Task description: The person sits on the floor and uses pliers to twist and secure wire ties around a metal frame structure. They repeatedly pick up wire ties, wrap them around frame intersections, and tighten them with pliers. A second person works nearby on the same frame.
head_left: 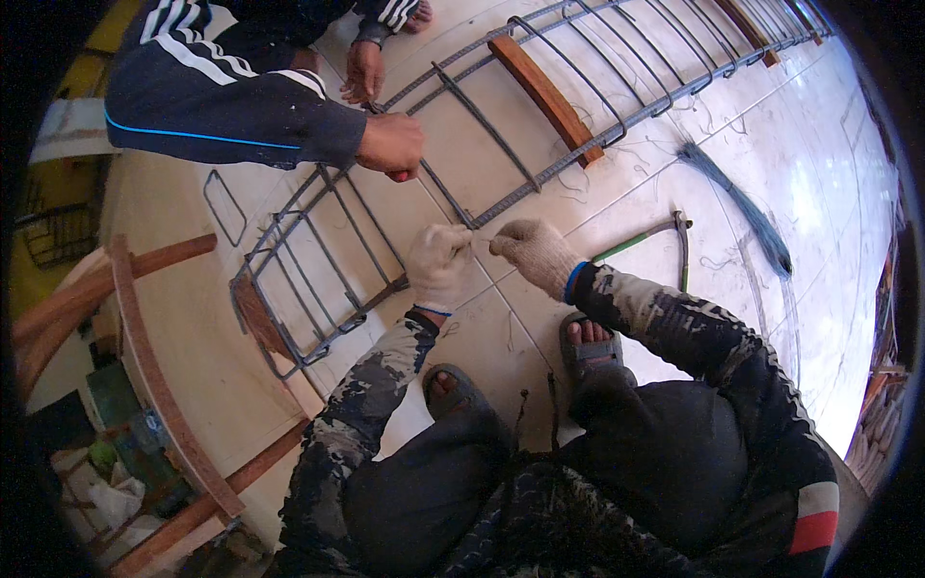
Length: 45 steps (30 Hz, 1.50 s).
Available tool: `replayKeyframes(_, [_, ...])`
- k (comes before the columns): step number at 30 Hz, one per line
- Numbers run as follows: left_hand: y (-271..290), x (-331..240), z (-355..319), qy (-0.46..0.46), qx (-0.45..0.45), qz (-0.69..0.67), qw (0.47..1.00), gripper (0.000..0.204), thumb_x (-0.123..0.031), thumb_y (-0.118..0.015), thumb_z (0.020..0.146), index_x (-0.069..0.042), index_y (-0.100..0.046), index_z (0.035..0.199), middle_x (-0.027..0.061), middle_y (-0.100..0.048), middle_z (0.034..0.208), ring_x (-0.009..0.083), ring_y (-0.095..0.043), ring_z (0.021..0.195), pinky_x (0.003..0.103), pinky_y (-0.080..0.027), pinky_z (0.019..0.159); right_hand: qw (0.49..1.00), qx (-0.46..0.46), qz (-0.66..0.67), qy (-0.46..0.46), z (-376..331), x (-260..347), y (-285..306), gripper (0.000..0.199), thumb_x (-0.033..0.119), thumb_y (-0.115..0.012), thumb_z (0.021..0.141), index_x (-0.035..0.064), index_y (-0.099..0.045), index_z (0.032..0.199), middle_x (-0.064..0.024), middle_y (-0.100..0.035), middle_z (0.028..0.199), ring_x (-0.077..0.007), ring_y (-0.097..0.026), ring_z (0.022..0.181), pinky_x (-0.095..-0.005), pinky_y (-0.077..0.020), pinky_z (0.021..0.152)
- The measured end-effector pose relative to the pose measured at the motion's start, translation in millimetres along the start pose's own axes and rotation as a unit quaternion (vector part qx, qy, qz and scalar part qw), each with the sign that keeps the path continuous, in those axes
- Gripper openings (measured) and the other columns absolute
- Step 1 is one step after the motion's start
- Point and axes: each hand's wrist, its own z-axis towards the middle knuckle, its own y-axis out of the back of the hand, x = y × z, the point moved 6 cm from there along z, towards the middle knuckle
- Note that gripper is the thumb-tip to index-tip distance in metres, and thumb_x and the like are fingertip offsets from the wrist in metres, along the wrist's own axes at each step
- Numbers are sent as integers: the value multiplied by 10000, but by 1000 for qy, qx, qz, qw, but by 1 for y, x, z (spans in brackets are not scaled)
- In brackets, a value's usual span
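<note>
My left hand [439, 266], in a cream knit glove, is closed with its fingers curled at the corner of a steel rebar cage [520, 191]. My right hand [536, 254], gloved alike, pinches just right of that corner. Whatever thin thing lies between the fingertips is too small to make out. Across from me a person in dark sleeves grips the cage, one hand [390, 144] closed near a bar and the other [363, 72] close behind. A green-handled, pincer-like tool [682, 252] lies on the floor beside my right forearm.
A wooden block [547, 99] sits under the cage's bars. On the pale tiled floor lie a bundle of tie wire [740, 204], scattered wire bits and a loose rectangular stirrup [224, 206]. Curved wooden pieces [159, 366] stand at the left. My sandalled feet are below the cage.
</note>
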Motion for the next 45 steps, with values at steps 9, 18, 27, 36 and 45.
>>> replayKeyframes(9, [3, -17, 4, -96, 9, 55, 994, 233, -20, -846, 768, -160, -734, 917, 46, -754, 961, 301, -730, 932, 426, -574, 777, 925, -20, -335, 177, 47, 58, 33, 112, 188, -691, 877, 157, -757, 962, -142, -732, 841, -401, -722, 821, -505, -575, 720])
replayKeyframes(18, [1, -19, -3, -60, -48, 54, 996, 272, -37, -882, 751, -157, -709, 924, 39, -746, 944, 293, -719, 926, 448, -551, 777, 859, 156, -484, 64, 115, 48, -8, 222, 247, -707, 883, 119, -832, 1014, -169, -797, 993, -359, -779, 955, -481, -614, 791])
replayKeyframes(27, [1, -7, 6, 195, 55, 153, 967, 387, -363, -888, 816, -70, -724, 1009, 141, -715, 972, 393, -680, 918, 490, -537, 813, 828, 241, -504, 54, 167, 19, -29, 291, 299, -735, 884, 83, -827, 1055, -163, -798, 1028, -346, -776, 989, -470, -617, 812])
replayKeyframes(36, [-16, 5, 23, 182, 177, 79, 964, 441, -442, -819, 885, -37, -760, 1048, 187, -749, 988, 390, -725, 909, 468, -571, 793, 866, 112, -476, 106, 172, -21, -11, 284, 270, -759, 862, 78, -826, 1061, -172, -795, 1034, -363, -772, 990, -468, -621, 838])
replayKeyframes(45, [-5, -3, 19, 190, 169, 85, 963, 384, -371, -797, 933, -45, -762, 1132, 181, -766, 1057, 387, -729, 974, 454, -571, 843, 858, -194, -314, 357, -23, 36, 7, 427, 128, -750, 743, 80, -704, 1165, -124, -658, 1277, -363, -598, 1237, -485, -457, 1115])
